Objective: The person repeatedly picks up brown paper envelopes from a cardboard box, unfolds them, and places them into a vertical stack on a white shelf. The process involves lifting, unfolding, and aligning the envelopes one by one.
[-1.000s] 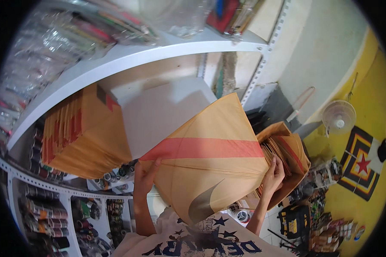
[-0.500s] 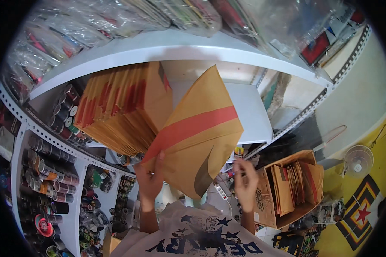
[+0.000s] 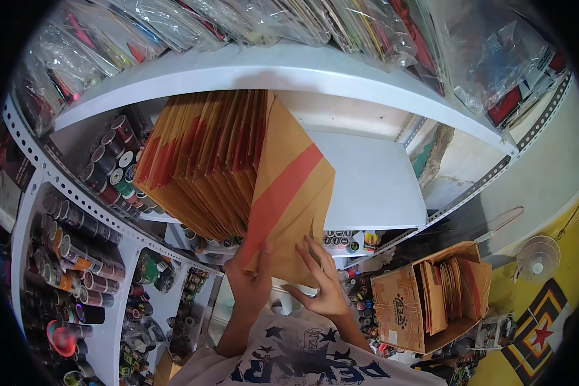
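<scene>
"What are the fingers doing?"

"The left hand grips the lower left edge of a brown paper envelope, thumb across its face. The right hand has its fingers spread, their tips resting against the lower right part."

"And the envelope itself?"

"Flat, lightly creased paper with a red diagonal band. It's held at a tilt by the right end of a tight row of similar envelopes on a smooth white shelf — whether it touches them, I can't quite tell."

"Any containers?"

"A scuffed cardboard box at right, with more brown envelopes upright inside. Overhead, crinkly clear plastic bags hold thin, flat items."

"Lettering?"

"Dark print on the box's side — and dark block letters and stars on the wearer's pale shirt."
</scene>
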`<state>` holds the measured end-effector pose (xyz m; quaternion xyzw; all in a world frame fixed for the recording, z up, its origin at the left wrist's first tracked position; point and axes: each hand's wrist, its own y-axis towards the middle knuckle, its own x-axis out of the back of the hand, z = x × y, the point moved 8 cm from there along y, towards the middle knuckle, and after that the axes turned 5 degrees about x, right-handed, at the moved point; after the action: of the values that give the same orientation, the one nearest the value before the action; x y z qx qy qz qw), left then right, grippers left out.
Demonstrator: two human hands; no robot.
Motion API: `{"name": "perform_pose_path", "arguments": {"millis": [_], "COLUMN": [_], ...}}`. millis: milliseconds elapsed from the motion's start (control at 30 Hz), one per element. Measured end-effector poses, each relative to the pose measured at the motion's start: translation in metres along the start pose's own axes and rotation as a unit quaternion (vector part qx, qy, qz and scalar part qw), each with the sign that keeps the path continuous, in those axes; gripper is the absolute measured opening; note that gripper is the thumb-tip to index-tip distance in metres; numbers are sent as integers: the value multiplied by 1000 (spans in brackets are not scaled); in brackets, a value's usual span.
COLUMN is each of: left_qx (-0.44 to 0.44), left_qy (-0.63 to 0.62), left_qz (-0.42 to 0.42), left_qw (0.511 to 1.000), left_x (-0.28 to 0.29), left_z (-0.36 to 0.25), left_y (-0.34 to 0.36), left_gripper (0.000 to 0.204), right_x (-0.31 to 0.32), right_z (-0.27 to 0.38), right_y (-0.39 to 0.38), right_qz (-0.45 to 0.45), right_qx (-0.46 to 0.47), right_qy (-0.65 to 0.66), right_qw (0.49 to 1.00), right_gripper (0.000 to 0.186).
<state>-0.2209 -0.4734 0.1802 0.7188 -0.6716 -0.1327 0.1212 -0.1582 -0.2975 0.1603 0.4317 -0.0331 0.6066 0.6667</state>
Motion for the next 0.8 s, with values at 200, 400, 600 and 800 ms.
{"name": "perform_pose_path", "arguments": {"millis": [200,400,600,800], "left_qx": [-39,-96,-70,-52], "left_qy": [74,76,24,9], "left_qz": [24,62,106,144], "left_qw": [996,991,992,988], "left_x": [1,-8,-14,-23], "left_z": [-3,-9,2,7], "left_y": [17,36,46,55], "left_gripper": [34,47,64,71], "right_x": [-18,-43,-56,-59], "right_z": [-19,-38,-61,-79], "right_y": [1,17,41,63], "right_qz": [-18,-42,-40,-63], "right_qx": [-13,-24,-48,-68], "right_qy": [82,145,177,169], "right_qw": [996,988,982,981], "right_gripper": [80,73,70,66]}}
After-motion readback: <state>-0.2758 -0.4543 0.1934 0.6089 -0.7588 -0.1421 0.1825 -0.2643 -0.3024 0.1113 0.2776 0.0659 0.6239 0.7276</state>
